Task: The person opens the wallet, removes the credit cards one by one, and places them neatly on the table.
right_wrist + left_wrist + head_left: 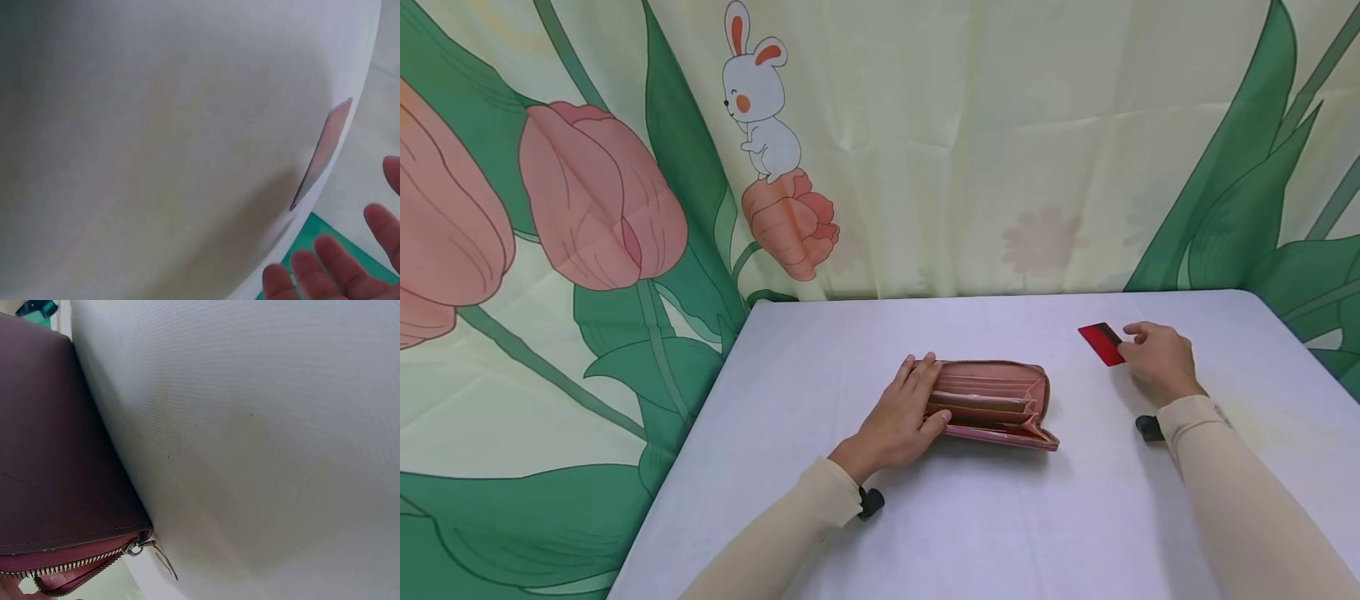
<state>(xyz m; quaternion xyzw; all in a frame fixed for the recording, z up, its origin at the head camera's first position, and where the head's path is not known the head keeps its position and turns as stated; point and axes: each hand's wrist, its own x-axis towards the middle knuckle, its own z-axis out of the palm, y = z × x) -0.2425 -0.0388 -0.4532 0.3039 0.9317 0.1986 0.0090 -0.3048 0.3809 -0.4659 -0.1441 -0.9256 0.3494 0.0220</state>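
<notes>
Head view: 1 wallet [992,404], 1 red card [1105,344] with a dark stripe, 2 hands, 2 black wrist devices [871,503], 1 white counter [1037,533]. Wallet gapes at mid-counter; card lies towards the far right. Left hand [897,418] laid across the wallet's left end: fingers [920,377] straight on the far side, thumb spread from them onto the near flap. Right hand [1161,360] just beside the card, covering its right corner from this angle. Contents of wallet slots hard to make out.

Left wrist view: 1 wallet, dark outer face, cut off at left; 1 zipper pull [165,561]. Only a sliver of skin shows; cannot tell the fingers' state here.

Right wrist view: 1 card on the counter; 5 fingertips, loosely spread, apart from the card, slightly blurred. Palm cut off.
</notes>
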